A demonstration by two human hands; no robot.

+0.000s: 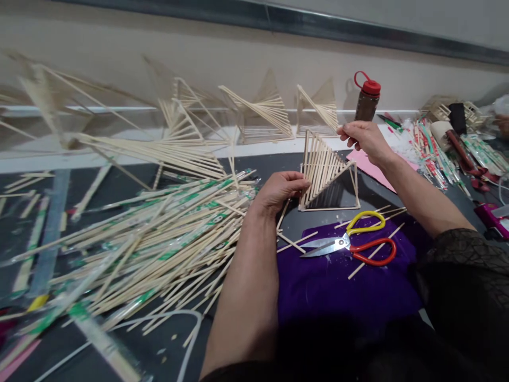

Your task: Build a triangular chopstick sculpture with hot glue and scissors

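A twisted frame of thin wooden sticks (pixel 324 172) stands on the dark table, its slats fanned side by side. My left hand (pixel 284 188) pinches its left edge between thumb and fingers. Beyond its upper right side my right hand (pixel 360 139) is raised, fingers curled together; anything in them is too small to make out. Scissors with one yellow and one red handle (pixel 345 243) lie on a purple cloth (pixel 342 297) in front of the frame. Loose sticks (pixel 376 252) lie under and around the scissors.
A big pile of sticks and plastic wrappers (pixel 170 233) spreads across the left. Finished-looking stick structures (pixel 260 114) line the wall. A red-capped bottle (pixel 366 101) stands behind my right hand, with pink sheet (pixel 369 171) below. Wrapped sticks (pixel 435 154) lie at right.
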